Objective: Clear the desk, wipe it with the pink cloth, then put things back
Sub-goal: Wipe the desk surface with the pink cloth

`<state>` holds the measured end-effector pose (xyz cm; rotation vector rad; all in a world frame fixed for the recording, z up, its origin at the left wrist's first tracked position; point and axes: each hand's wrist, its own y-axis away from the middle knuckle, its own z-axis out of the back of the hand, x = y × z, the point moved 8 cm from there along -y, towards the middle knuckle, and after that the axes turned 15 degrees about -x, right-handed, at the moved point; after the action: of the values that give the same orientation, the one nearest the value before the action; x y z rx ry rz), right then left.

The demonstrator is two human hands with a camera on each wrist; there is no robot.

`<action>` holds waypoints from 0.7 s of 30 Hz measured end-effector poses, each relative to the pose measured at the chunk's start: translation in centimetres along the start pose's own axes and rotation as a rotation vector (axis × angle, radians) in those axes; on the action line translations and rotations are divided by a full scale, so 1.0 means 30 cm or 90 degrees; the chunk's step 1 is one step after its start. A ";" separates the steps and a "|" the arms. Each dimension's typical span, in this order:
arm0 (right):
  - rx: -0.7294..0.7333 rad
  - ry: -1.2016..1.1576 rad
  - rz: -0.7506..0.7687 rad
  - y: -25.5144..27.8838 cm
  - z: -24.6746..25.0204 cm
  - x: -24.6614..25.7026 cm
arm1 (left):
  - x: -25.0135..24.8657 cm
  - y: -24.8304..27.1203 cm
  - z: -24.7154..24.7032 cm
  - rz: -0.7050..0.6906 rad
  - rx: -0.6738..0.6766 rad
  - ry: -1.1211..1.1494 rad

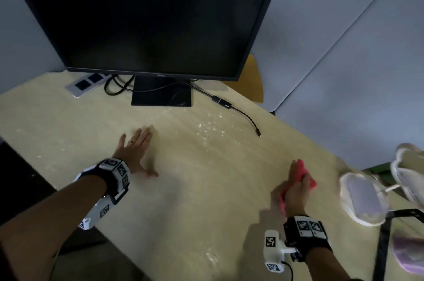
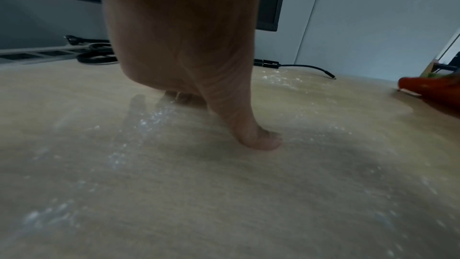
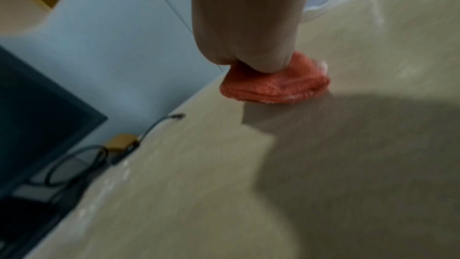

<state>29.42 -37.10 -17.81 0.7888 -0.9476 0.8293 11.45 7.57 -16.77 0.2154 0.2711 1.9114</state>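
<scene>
The right hand point(image 1: 296, 191) had its grip clamped on the bunched pink cloth point(image 1: 305, 177), pressing it onto the worktop point(image 1: 195, 189) well to the right of the Dell monitor point(image 1: 146, 17) and nearer the person, the cloth bulging out beyond the fingers. The left hand point(image 1: 134, 150) lay flat on the worktop in front of the monitor, its grip apart, fingers point(image 1: 142, 136) straight and thumb point(image 2: 259, 139) touching the surface. White specks point(image 1: 208, 127) dotted the worktop just in front of the monitor's stand.

Open desk point(image 1: 183, 189) mid-surface; monitor point(image 1: 146, 17) stand and loose cable point(image 1: 247, 118) across the far side.
</scene>
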 end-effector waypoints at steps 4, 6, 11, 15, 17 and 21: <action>-0.100 0.324 0.131 0.055 -0.110 0.015 | -0.002 -0.006 -0.019 -0.014 0.006 0.014; -0.101 0.385 0.133 0.078 -0.183 0.026 | -0.003 -0.005 -0.025 -0.009 0.015 0.021; -0.047 0.448 0.169 0.185 -0.388 0.095 | -0.005 -0.009 -0.028 -0.002 0.013 0.039; -0.047 0.460 0.174 0.219 -0.479 0.122 | -0.004 -0.008 -0.027 -0.003 0.015 0.043; -0.045 0.470 0.176 0.238 -0.515 0.134 | -0.004 -0.008 -0.027 -0.004 0.013 0.042; -0.034 0.470 0.189 0.276 -0.611 0.163 | -0.002 -0.009 -0.031 0.003 0.008 0.060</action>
<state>30.61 -16.47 -18.48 0.2454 -0.4195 1.2325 11.44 7.54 -17.75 0.1344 0.3456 1.9285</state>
